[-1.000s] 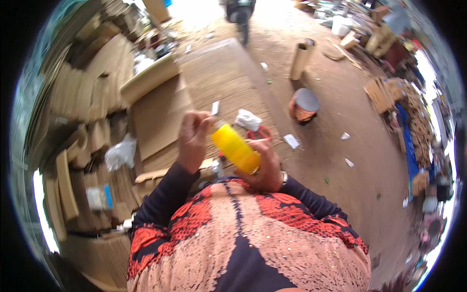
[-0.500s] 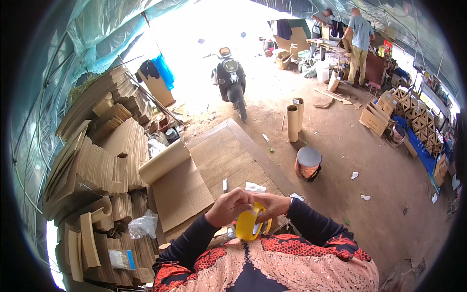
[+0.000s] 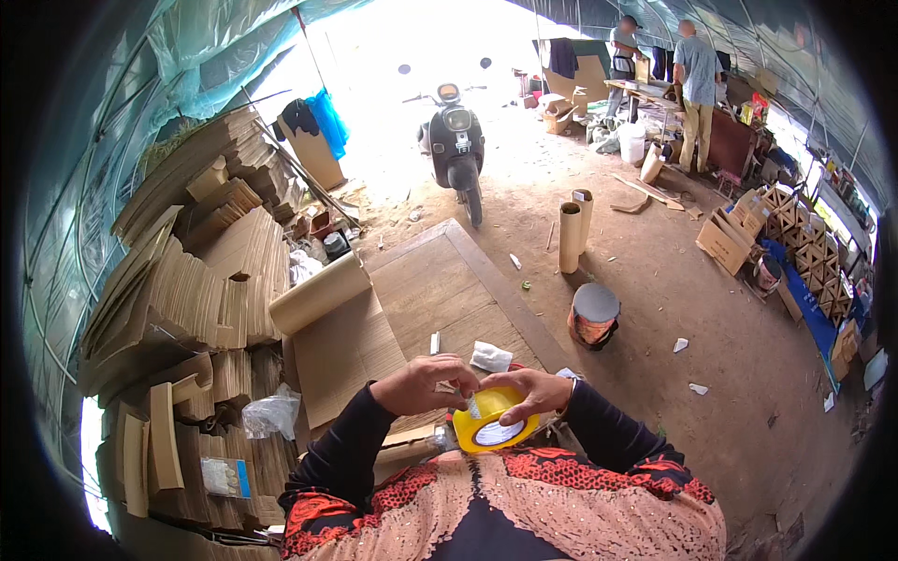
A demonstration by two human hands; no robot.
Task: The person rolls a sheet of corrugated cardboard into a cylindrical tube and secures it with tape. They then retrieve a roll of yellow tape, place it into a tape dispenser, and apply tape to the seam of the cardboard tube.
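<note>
My right hand (image 3: 535,391) grips a roll of yellow packing tape (image 3: 465,436) close to my body, thumb over its side and fingers round the far edge. The roll is tipped so that its pale core faces up. My left hand (image 3: 423,385) is closed in a pinch at the roll's left edge. Between its fingertips and the roll shows a short, pale, shiny strip of tape (image 3: 474,408). The fingertips themselves are partly hidden. Beyond the hands, a crumpled white packet (image 3: 490,356) and a small white stick-like piece (image 3: 435,343) lie on the low wooden table (image 3: 440,299).
A part-rolled cardboard sheet (image 3: 341,355) covers the table's left side. Stacked flat cardboard (image 3: 187,299) fills the left. To the right stand a round stool (image 3: 595,313) and cardboard tubes (image 3: 570,238). A scooter (image 3: 458,154) is parked ahead; two people (image 3: 697,84) work at a far bench.
The tape roll has turned from upright to tilted, showing its core. My left hand has shifted slightly left and a pale strip now shows by its fingertips. The view has shifted slightly.
</note>
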